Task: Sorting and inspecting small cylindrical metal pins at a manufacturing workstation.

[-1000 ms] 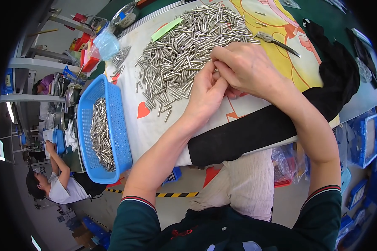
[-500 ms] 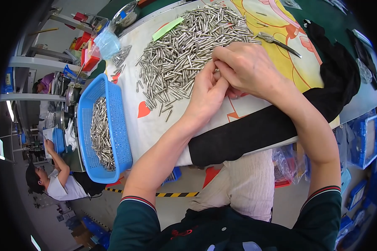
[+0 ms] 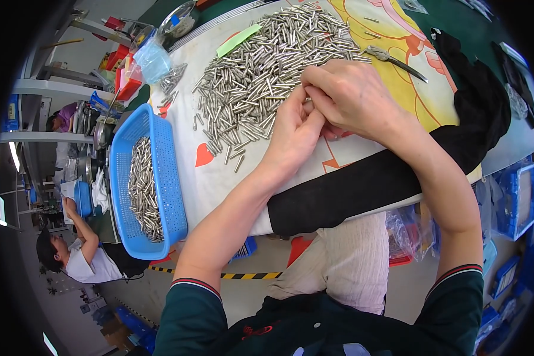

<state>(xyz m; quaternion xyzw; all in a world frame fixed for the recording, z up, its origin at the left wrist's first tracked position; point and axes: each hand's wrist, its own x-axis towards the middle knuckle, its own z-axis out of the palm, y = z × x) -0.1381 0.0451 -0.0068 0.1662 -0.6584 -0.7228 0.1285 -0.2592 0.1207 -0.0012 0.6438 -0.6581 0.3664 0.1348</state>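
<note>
A big heap of small metal pins lies on a white printed cloth over the table. My left hand and my right hand meet at the near edge of the heap, fingertips pressed together around a small metal pin that is mostly hidden between them. A blue plastic basket holding more pins stands to the left of my left forearm.
Metal tweezers lie beyond my right hand. A green strip rests at the heap's far edge, and a clear bag at the far left. Black cloth drapes the table's right edge. Another person sits at lower left.
</note>
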